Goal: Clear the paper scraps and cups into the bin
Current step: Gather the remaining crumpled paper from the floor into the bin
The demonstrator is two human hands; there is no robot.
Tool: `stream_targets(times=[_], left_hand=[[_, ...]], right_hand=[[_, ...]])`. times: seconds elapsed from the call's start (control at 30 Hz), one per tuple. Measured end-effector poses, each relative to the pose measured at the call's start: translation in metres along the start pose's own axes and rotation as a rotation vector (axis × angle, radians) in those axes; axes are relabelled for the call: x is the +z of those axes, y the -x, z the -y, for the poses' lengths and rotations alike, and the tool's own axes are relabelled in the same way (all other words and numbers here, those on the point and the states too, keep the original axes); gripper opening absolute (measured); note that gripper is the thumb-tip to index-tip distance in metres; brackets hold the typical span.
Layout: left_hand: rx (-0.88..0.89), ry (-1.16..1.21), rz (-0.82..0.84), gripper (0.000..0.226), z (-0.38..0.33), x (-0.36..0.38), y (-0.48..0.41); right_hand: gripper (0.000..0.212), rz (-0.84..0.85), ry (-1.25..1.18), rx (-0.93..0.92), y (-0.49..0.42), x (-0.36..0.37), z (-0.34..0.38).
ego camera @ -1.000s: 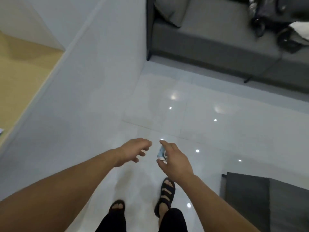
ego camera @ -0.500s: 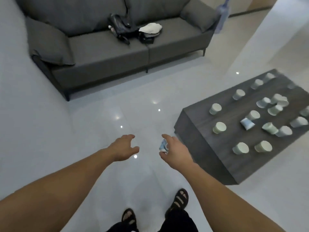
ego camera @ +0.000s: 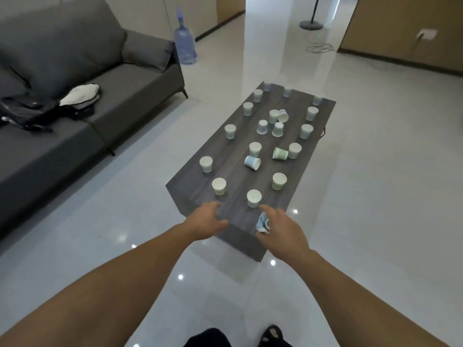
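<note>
My right hand (ego camera: 281, 227) grips a crushed blue and white paper cup (ego camera: 262, 222) over the near corner of the dark wooden coffee table (ego camera: 233, 216). My left hand (ego camera: 206, 221) hovers with relaxed fingers above the table's near edge and holds nothing. Several paper cups stand or lie on the tabletop. The closest ones are an upright cup (ego camera: 254, 198) just beyond my right hand and another cup (ego camera: 219, 186) beyond my left. A blue cup (ego camera: 252, 162) and a green cup (ego camera: 280, 153) lie on their sides. No bin is in view.
A grey sofa (ego camera: 82, 101) with a black bag (ego camera: 30, 111) and a white cloth (ego camera: 80, 95) runs along the left. A water bottle (ego camera: 185, 46) stands past its far end. A fan base (ego camera: 311, 25) and coiled cable (ego camera: 320, 48) lie on the glossy floor farther back.
My view has swung from the floor by the sofa round to the coffee table, which now lies straight ahead. Both hands stay out front, the right still gripping the crushed cup.
</note>
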State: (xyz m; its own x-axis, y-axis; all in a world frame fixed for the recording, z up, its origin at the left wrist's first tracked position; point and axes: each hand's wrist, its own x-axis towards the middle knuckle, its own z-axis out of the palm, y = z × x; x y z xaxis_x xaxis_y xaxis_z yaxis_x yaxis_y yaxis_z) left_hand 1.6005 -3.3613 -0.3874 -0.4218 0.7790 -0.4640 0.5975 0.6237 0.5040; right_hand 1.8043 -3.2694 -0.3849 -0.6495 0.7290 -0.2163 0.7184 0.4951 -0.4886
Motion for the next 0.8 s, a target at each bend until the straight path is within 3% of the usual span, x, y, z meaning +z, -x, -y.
stream_targets(times=[0.17, 0.47, 0.8], left_hand=[[-0.014, -0.05, 0.068, 0.074, -0.048, 0.033, -0.068], [-0.099, -0.147, 0.1, 0.077, -0.058, 0.078, -0.178], [-0.116, -0.188, 0.14, 0.11, -0.055, 0.143, -0.31]], right_hand=[[0.055, -0.03, 0.021, 0.077, -0.019, -0.035, -0.063], [0.061, -0.054, -0.02, 0.112, -0.098, -0.049, -0.112], [0.063, -0.126, -0.134, 0.21, -0.188, -0.003, -0.207]])
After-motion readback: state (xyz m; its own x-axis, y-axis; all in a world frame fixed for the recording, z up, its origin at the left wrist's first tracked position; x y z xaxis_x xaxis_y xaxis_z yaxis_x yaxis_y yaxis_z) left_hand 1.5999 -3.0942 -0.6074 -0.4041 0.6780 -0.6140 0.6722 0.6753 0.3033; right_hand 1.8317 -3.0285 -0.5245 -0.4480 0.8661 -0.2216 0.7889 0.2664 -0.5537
